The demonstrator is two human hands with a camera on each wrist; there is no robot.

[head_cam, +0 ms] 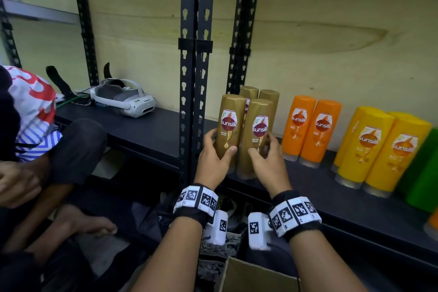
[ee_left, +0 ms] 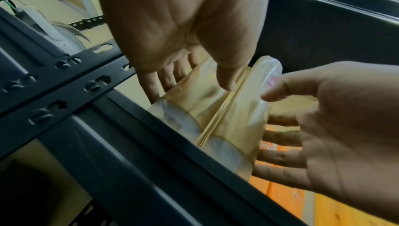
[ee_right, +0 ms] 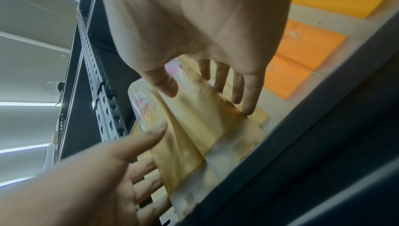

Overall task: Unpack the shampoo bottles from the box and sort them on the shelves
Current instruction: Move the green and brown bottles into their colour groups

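Observation:
Two gold Sunsilk bottles stand upright, side by side, at the front edge of the black shelf. My left hand grips the left gold bottle, thumb across its front and fingers round its left side. My right hand grips the right gold bottle the same way from the right. Two more gold bottles stand right behind them. The left wrist view shows both bottle bases on the shelf lip. A corner of the cardboard box shows below my forearms.
To the right on the same shelf stand two orange bottles, then yellow bottles and a green one. Black slotted uprights rise just left of my left hand. A white headset lies on the left shelf. A person sits at left.

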